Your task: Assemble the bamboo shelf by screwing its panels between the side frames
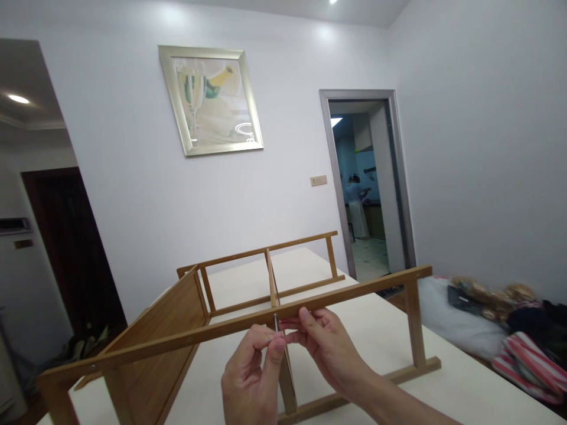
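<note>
A wooden frame (354, 291) with rails, uprights and a panel (163, 321) stands on a white table. My left hand (254, 372) is closed, thumb and forefinger pinching a thin silver metal rod (276, 323); whether it is a screw or a tool tip I cannot tell. The rod points up against the near top rail where a crosspiece (287, 378) meets it. Close beside it, my right hand (330, 348) grips that rail, with the thumb on its face and the fingers below. Its fingertips reach to the rod, partly hidden behind my left fingers.
The frame's far side rail (305, 240) lies across the white tabletop (336, 366). On the right is a pile of clothes and bags (500, 330). A doorway (363, 183) opens at the back, with a person (357, 200) in the room beyond. A framed picture (179, 106) hangs on the wall.
</note>
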Demonstrator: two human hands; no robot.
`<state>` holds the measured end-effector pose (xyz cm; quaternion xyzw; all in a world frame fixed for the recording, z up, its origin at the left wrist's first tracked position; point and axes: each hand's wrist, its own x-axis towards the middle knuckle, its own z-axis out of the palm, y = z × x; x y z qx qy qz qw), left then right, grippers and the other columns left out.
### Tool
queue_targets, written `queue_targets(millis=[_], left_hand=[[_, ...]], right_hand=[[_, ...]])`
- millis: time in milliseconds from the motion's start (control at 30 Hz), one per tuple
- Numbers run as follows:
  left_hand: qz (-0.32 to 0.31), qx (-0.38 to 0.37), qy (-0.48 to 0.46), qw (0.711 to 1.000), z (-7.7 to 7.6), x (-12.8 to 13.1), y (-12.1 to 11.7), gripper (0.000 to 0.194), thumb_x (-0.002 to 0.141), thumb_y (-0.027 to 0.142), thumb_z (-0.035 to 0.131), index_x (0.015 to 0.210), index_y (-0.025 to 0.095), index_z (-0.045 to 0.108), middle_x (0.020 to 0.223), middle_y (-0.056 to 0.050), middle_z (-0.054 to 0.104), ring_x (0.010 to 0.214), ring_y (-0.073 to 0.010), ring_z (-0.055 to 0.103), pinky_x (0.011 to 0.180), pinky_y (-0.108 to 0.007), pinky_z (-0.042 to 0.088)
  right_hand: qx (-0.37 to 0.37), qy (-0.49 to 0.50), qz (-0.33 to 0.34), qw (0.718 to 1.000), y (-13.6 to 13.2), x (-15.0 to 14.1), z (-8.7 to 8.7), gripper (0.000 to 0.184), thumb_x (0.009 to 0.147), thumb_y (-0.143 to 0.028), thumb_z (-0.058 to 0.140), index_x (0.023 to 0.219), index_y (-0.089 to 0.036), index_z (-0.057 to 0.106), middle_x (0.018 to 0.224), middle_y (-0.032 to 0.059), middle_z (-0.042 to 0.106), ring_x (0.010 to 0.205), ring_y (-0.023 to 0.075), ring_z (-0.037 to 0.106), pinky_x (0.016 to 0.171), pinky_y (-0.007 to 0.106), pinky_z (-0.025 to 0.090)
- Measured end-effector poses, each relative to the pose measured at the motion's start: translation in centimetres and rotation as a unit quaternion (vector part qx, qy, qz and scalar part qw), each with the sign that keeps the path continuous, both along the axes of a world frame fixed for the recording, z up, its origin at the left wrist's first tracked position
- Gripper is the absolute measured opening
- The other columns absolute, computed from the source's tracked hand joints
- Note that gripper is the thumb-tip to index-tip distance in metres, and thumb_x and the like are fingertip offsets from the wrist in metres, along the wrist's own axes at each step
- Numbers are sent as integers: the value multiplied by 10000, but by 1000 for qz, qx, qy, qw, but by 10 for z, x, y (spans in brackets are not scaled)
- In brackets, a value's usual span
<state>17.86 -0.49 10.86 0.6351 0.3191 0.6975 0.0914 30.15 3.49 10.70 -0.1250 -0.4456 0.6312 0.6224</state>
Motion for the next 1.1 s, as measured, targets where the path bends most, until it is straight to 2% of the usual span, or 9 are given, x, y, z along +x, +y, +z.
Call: queue_targets(millis=[133,267,400,533,700,767,933,1100], left_hand=[[18,7,22,1000,-1,0,-1,173,888,296,592,752,191,619,718,-24,640,682,-135,613,643,-217,529],[60,25,39,997,-3,-2,1,162,891,305,588,782,193,632,761,-27,652,722,-139,636,658,-214,534],[102,82,75,989,-5,-9,6,113,865,274,622,789,193,642,792,-28,650,741,-141,641,646,-217,535],[116,134,108,978,-6,-15,10,28,840,188,645,815,194,633,815,-26,656,761,-140,648,644,-219,543],[154,198,148,957,3,-13,7,70,813,117,662,811,179,629,794,-20,663,747,-131,651,666,-211,535],[170,221,157,948,6,-11,5,80,814,92,654,828,168,634,789,-20,657,739,-125,647,678,-206,528],[173,247,179,936,3,-11,7,159,823,35,617,940,140,645,860,-48,643,814,-142,638,746,-237,534],[155,241,200,937,-6,-17,13,296,837,31,592,1103,144,657,930,-67,593,820,-146,618,690,-237,538]], right_hand=[[36,-30,-16,999,0,2,-5,324,786,-455,726,902,-156,681,918,106,724,915,247,675,766,408,559],[93,-151,-76,981,-4,5,-21,315,806,-448,699,964,-177,678,906,89,710,834,209,658,754,364,541],[179,-287,-138,931,-8,2,-46,247,827,-373,665,990,-187,675,860,61,687,772,178,620,727,318,508],[256,-343,-173,887,-5,-3,-67,202,874,-259,564,1055,-194,626,853,43,658,734,154,589,694,291,492],[330,-398,-245,820,0,1,-74,157,860,-215,541,1013,-211,578,841,38,607,752,165,551,701,307,469],[341,-411,-268,802,1,3,-73,131,845,-213,550,976,-216,548,853,40,575,777,175,534,694,312,459],[325,-421,-270,802,4,2,-75,158,847,-196,537,989,-226,477,902,35,524,786,165,508,679,301,452],[327,-432,-247,803,6,2,-78,164,854,-185,532,995,-235,465,906,22,507,768,151,501,672,287,455]])
